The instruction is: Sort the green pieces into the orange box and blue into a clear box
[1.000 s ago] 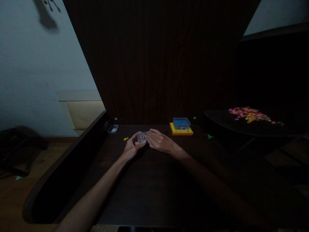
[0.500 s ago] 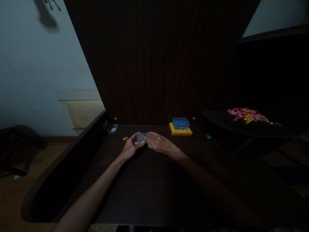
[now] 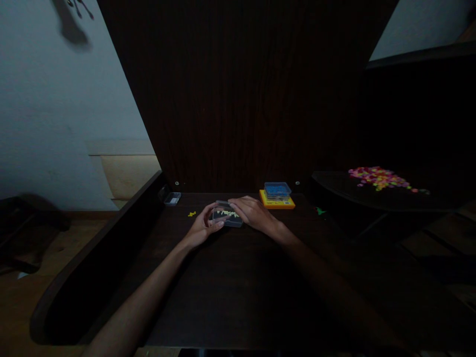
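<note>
A small clear plastic box (image 3: pixel 233 223) is between my hands above the dark desk (image 3: pixel 223 287). Pale yellowish little pieces (image 3: pixel 226 213) show through it. My left hand (image 3: pixel 204 224) grips its left end, thumb along the near side. Over the far right part lie the fingers of my right hand (image 3: pixel 253 213), closed on the box and hiding that corner. A few yellow pieces (image 3: pixel 192 214) rest on the desk just left of my left hand.
Behind my right hand, a blue-filled clear box (image 3: pixel 277 188) tops a yellow box (image 3: pixel 278 203). Another clear case (image 3: pixel 172 199) sits at the back left. Small green pieces (image 3: pixel 320 211) lie at right, below a dark shelf (image 3: pixel 334 191) bearing a colourful bead pile (image 3: pixel 381 178).
The clear box now shows more of its face and its row of pale pieces. My right hand has shifted slightly right along it; my left hand keeps its grip.
</note>
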### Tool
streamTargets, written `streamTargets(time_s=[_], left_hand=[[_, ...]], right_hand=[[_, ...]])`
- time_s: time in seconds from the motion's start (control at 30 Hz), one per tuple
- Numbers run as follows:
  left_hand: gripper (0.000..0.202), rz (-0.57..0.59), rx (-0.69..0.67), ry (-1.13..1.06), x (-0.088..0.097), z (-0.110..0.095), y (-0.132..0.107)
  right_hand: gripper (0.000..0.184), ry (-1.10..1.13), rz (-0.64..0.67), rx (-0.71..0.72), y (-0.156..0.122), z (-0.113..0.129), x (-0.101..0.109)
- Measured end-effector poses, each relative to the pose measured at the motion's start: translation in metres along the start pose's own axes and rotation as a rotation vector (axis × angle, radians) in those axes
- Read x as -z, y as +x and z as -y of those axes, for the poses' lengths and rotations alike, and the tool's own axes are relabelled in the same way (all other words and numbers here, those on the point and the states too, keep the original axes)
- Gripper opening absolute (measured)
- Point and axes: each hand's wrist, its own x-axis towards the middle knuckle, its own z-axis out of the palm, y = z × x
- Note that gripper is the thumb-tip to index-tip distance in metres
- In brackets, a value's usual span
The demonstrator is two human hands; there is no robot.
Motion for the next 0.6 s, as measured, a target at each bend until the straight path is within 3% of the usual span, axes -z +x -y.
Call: streamTargets(time_s=[0.1, 0.37, 0.5, 0.6], left_hand=[[0.080, 0.029, -0.014, -0.058, -0.005, -0.004, -0.003], [0.075, 0.101, -0.003, -0.090, -0.012, -0.016, -0.007], [0.090, 0.106, 0.010, -0.004, -0.004, -0.020, -0.006], [0.094, 0.051, 0.006, 0.079, 0.003, -0.026, -0.005]], right_hand=[[0.027, 0.141, -0.082, -0.130, 0.003, 0.002, 0.008], [0.029, 0.548, -0.159, -0.451, 0.009, -0.001, 0.012], [0.038, 0.836, -0.102, -0.561, 0.018, -0.016, 0.004], [0.043, 0.955, -0.102, -0.611, 0.033, -0.023, -0.014]])
